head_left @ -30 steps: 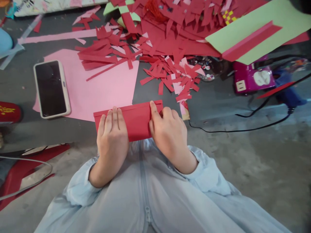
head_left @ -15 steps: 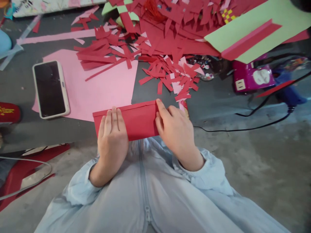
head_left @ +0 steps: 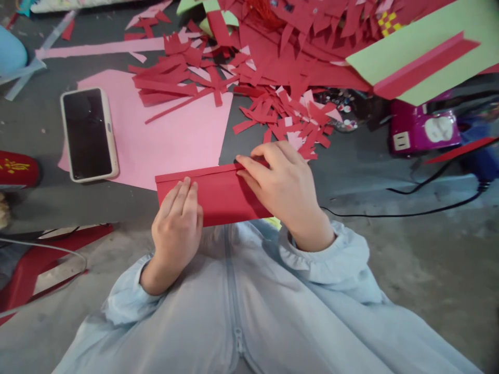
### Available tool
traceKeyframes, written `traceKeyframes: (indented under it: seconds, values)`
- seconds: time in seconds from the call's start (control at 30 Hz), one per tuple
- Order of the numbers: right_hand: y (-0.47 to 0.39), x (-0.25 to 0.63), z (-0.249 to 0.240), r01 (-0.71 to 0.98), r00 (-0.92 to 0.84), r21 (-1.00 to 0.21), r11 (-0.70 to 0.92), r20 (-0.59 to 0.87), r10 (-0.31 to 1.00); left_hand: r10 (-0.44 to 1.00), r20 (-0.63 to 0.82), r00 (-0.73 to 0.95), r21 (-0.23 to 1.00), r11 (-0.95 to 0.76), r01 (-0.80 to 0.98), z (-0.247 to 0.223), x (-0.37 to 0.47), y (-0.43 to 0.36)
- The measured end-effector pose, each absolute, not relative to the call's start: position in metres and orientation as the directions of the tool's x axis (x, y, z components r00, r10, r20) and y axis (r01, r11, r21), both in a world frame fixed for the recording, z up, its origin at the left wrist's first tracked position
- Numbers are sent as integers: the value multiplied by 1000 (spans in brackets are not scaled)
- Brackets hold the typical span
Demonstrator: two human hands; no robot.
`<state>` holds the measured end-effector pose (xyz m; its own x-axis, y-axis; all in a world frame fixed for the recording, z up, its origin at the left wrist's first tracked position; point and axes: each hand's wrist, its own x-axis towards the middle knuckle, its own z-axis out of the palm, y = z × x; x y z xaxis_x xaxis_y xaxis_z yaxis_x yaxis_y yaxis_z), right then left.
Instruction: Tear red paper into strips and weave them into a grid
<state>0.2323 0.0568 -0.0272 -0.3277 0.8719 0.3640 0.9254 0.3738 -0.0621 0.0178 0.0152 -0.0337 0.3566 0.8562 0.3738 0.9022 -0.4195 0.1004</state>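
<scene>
A folded red paper (head_left: 222, 195) lies along the near edge of the grey table, with a narrow folded strip along its far side. My left hand (head_left: 177, 228) rests flat on its left part, fingers stretched out and close together. Over its right part is my right hand (head_left: 288, 187), its index fingertip on the folded strip and its fingers apart and slightly bent. The right end of the paper is hidden beneath this hand. Beyond the paper lies a large pink sheet (head_left: 183, 135), with a phone (head_left: 88, 134) on its left side.
Red and pink scraps (head_left: 280, 111) are heaped past the paper. A green sheet (head_left: 424, 57) with a folded red strip lies at the far right, near a purple box (head_left: 424, 127) and black cables. At the left edge are a red object (head_left: 17, 170) and clear tape.
My right index finger has slid leftward along the folded strip from near the paper's right end. My left fingers are a little more bent. The whole view has shifted slightly.
</scene>
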Motion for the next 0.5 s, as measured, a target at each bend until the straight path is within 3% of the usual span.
traceKeyframes:
  seconds: [0.33, 0.5]
  values:
    - [63, 228, -32, 856, -479, 52, 514, 455, 751, 826, 438, 355, 38, -411, 911, -40, 9, 13]
    - [63, 227, -32, 853, -484, 77, 516, 483, 730, 870, 334, 363, 58, -403, 913, -45, 8, 12]
